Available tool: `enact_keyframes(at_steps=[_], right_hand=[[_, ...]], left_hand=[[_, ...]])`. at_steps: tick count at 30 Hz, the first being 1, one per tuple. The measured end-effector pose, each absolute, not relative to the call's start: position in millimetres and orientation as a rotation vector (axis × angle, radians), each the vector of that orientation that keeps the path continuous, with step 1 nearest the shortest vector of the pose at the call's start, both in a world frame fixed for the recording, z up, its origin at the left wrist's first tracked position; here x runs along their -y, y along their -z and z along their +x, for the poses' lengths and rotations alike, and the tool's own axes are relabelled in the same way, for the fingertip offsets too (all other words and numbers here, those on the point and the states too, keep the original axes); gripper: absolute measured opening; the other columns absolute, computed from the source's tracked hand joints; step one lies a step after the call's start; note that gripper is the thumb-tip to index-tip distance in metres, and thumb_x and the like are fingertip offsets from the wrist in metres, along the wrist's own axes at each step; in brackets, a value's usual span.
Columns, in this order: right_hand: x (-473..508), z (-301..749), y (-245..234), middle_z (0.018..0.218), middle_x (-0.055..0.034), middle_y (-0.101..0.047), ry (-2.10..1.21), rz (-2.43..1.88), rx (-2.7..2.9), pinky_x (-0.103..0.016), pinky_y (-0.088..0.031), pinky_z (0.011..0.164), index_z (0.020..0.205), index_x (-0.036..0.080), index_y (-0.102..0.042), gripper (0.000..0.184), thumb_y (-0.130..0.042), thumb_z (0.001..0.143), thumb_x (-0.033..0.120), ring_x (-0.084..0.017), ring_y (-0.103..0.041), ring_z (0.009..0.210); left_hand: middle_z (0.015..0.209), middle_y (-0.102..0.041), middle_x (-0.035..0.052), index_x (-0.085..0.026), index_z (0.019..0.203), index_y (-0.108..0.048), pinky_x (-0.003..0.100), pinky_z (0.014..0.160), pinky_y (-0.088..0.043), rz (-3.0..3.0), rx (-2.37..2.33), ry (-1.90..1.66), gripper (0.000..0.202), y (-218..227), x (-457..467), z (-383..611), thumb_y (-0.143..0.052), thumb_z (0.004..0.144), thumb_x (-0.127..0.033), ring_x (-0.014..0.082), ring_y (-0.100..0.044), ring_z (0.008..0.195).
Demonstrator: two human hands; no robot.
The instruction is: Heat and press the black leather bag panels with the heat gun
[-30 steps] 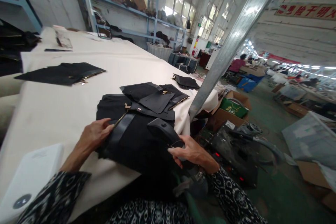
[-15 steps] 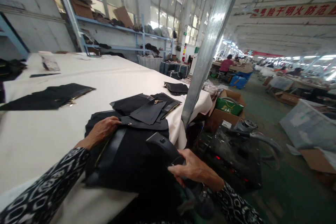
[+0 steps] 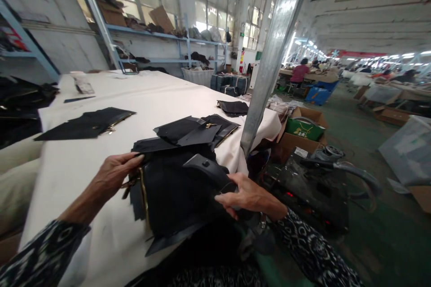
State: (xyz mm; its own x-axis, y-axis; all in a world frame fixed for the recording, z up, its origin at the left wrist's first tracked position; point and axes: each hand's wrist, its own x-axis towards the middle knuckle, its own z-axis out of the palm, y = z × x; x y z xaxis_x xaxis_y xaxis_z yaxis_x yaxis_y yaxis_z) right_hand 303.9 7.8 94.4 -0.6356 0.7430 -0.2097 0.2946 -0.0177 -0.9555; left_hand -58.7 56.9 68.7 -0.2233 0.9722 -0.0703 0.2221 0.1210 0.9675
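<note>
My left hand [image 3: 116,172] pinches the upper left edge of a black fabric bag piece [image 3: 175,197] at the near edge of the table. A gold zipper [image 3: 144,193] runs down the piece's left side, with a zipper pull hanging close to my fingers. In my right hand [image 3: 251,195] is a black hand-held tool [image 3: 205,166] with a broad flat head, its fingers wrapped around the handle. The head is over the black piece; whether it touches the cloth I cannot tell. Behind lie more black pieces [image 3: 188,128], one with a gold clasp [image 3: 211,125].
A white-covered table [image 3: 111,161] carries another black zippered piece [image 3: 87,124] on the left. A metal post [image 3: 269,58] rises at the table's right edge. Beside it stand a black machine [image 3: 310,188] with red lights and a box with a green bag [image 3: 305,128]. A co-worker [image 3: 299,73] sits far off.
My left hand has moved left and lifted the piece's left edge, exposing the gold zipper. The tool in my right hand has stayed over the cloth. The view has turned slightly left.
</note>
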Motion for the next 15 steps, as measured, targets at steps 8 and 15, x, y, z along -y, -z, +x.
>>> enact_keyframes(at_steps=[8,15], right_hand=[[-17,272,-90,0.059,0.0016,-0.060,-1.765,-0.974,1.935,-0.019,-0.044,0.046,0.077,0.015,-0.057,0.034,-0.071,0.084,0.045,-0.009,-0.055,0.046],[-21,244,-90,0.059,0.0024,-0.058,-1.836,-0.994,1.862,-0.020,-0.045,0.043,0.071,0.014,-0.057,0.027,-0.072,0.081,0.035,-0.009,-0.054,0.046]], left_hand=[[0.051,-0.054,-0.0045,-0.015,0.059,-0.058,0.019,0.044,-0.035,0.852,-1.458,-1.390,0.051,-37,-32,-31,-0.091,0.037,-0.048,0.0074,-0.046,0.048],[0.055,-0.057,-0.0043,-0.013,0.066,-0.065,0.019,0.046,-0.040,0.768,-1.329,-1.416,0.050,-36,-20,-13,-0.094,0.038,-0.042,0.0071,-0.049,0.049]])
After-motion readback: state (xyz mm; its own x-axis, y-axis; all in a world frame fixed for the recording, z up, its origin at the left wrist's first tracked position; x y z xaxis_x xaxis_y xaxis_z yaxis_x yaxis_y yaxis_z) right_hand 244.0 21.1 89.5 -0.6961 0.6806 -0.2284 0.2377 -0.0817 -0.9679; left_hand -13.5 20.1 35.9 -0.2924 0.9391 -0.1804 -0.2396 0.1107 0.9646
